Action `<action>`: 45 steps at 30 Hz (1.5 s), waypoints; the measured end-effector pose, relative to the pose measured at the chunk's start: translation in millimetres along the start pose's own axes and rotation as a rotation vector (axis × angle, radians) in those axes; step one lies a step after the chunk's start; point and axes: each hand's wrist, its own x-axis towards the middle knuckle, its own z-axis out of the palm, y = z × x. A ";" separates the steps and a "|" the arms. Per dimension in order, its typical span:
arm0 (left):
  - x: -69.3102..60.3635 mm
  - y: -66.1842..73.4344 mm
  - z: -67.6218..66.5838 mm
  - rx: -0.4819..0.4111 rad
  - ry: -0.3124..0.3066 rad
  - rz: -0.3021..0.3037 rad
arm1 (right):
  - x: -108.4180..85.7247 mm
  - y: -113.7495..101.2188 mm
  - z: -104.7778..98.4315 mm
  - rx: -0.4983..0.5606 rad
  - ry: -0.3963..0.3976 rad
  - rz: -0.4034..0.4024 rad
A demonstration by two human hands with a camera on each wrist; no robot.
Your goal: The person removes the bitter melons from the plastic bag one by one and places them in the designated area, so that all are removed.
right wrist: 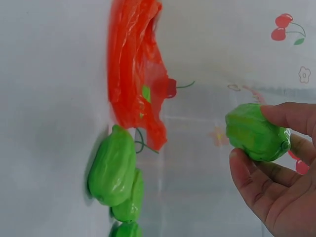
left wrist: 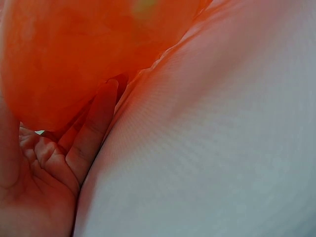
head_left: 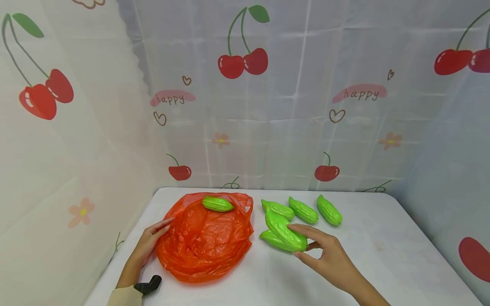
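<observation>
My right hand pinches a shiny light-green bitter melon between thumb and fingers, above the table. In the right wrist view that held melon shows end-on, apart from the others. Another bitter melon lies partly hidden behind it. My left hand touches the left side of a crinkled red plastic bag, its fingers extended against it. The left wrist view shows one finger along the bag's lower edge; other fingers are partly covered by the plastic. One bitter melon lies at the bag's far side.
Behind the held melon lie three more bitter melons, a left one, a middle one and a right one. All stand on a white table. Curtains printed with cherries hang behind and at both sides.
</observation>
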 end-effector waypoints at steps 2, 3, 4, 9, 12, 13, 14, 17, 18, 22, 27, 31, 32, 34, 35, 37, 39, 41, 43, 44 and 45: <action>-0.5 1.1 -0.7 -0.001 -0.002 0.003 | -2.5 4.0 -2.3 -0.007 0.014 0.012; -0.7 1.5 -1.1 -0.002 -0.002 0.003 | -3.6 6.3 -3.3 -0.006 0.019 0.015; -0.8 1.9 -1.4 -0.005 -0.004 0.002 | -4.9 8.8 -4.1 -0.007 0.025 0.019; -0.7 2.3 -3.2 -0.010 -0.009 0.006 | -11.1 22.6 -7.9 -0.013 0.052 0.026; -0.8 2.1 -3.8 -0.012 -0.011 0.011 | -14.1 28.6 -11.8 -0.028 0.065 0.034; -0.8 1.9 -3.9 -0.014 -0.011 0.013 | -15.0 30.2 -13.3 -0.035 0.070 0.037; -0.8 1.9 -4.0 -0.014 -0.011 0.014 | -15.9 31.6 -14.9 -0.043 0.071 0.045; -0.6 1.2 -3.7 -0.008 -0.008 0.018 | -18.6 36.4 -18.8 -0.059 0.082 0.059; -0.4 0.9 -3.5 -0.005 -0.007 0.018 | -19.4 38.0 -20.0 -0.065 0.083 0.065; -0.1 -0.1 -2.9 -0.002 -0.004 0.017 | -22.4 44.1 -23.8 -0.084 0.091 0.102; -0.2 -0.5 -1.9 -0.003 -0.004 0.017 | -27.3 53.8 -27.4 -0.106 0.104 0.162; -0.6 0.1 -0.9 -0.004 -0.008 0.016 | -30.9 63.0 -30.8 -0.125 0.099 0.201; -0.6 0.2 -0.7 -0.004 -0.007 0.015 | -31.3 65.2 -31.7 -0.128 0.094 0.212; -0.7 0.7 -0.2 -0.003 -0.004 0.012 | -31.7 69.2 -33.4 -0.132 0.081 0.237; -0.7 0.8 0.1 -0.002 -0.003 0.009 | -31.7 71.0 -34.2 -0.131 0.074 0.251; -0.6 1.1 0.5 -0.001 -0.003 0.003 | -31.5 74.5 -35.5 -0.130 0.059 0.280; -0.5 1.5 0.7 0.001 0.001 -0.002 | -31.0 77.6 -36.5 -0.126 0.046 0.305; -0.2 1.4 0.7 0.002 0.002 -0.005 | -30.1 80.5 -37.2 -0.126 0.034 0.333; 0.2 1.1 0.7 0.002 0.005 -0.008 | -29.0 83.3 -37.8 -0.121 0.017 0.358; 0.4 1.0 0.8 0.002 0.005 -0.008 | -28.5 84.8 -38.2 -0.120 0.007 0.370; 0.7 0.8 1.0 0.001 0.006 -0.010 | -28.0 86.3 -38.5 -0.121 -0.002 0.381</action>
